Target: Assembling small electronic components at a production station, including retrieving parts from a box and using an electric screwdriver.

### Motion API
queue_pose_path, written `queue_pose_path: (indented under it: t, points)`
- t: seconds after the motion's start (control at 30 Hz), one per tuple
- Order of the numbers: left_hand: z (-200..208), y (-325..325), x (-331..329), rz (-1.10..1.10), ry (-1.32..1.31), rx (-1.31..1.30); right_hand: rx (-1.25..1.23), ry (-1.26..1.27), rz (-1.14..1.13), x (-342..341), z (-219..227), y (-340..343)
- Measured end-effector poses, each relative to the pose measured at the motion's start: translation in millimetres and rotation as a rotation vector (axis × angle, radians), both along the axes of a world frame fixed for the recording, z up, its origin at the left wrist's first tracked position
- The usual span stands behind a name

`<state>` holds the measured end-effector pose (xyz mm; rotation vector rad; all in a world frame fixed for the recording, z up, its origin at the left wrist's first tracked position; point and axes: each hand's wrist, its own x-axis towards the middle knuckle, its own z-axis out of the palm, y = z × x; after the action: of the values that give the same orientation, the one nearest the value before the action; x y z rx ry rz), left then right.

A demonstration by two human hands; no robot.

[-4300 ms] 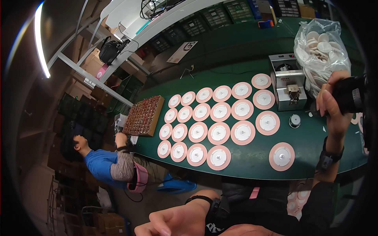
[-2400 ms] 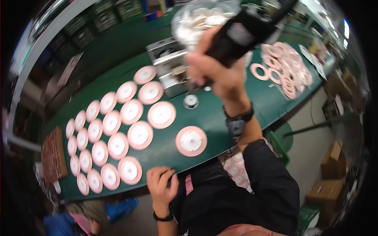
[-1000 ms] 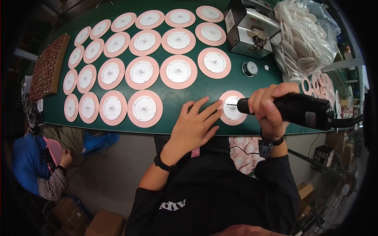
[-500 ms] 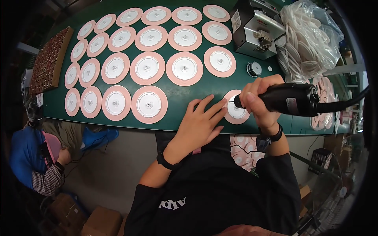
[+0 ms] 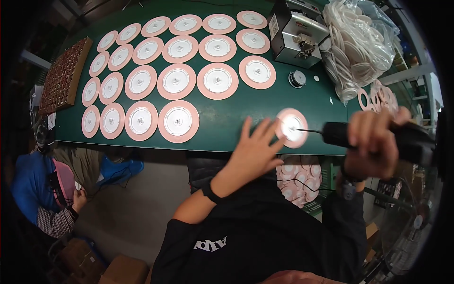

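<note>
A clear plastic bag (image 5: 362, 52) bulging with pale round discs is sitting at the far right of the green table (image 5: 227, 120), just beside a grey metal machine (image 5: 298, 33); a small light label (image 5: 273, 28) is showing on the machine's left face; brown cardboard boxes (image 5: 111, 267) are lying on the floor at lower left; no screens or signs are showing.

Rows of pink-rimmed white discs (image 5: 176, 80) on green table (image 5: 227, 116), left of the grip. Grey metal machine (image 5: 298, 33) and clear bag of rings (image 5: 359, 52) beyond it. Brown tray (image 5: 64, 75) far left.
</note>
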<state>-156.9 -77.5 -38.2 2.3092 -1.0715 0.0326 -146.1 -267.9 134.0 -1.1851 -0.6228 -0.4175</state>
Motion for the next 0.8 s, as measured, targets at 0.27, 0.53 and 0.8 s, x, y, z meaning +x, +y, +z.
queue_pose_path:
  t: [0.27, 0.53, 0.8]
  points:
    - [28.0, -31.2, 63.4, 0.146, -0.149, -0.114, -0.043, -0.055, -0.055, 9.0, 58.1, -27.9]
    - [1.0, -19.0, 78.1, 0.364, -0.067, 0.054, -0.055, -0.025, -0.388, 166.3, 10.8, -56.8]
    - [-4.9, -4.6, 33.7, 0.133, -0.05, -0.086, -0.1, 0.15, -0.365, 187.3, -29.0, -49.7]
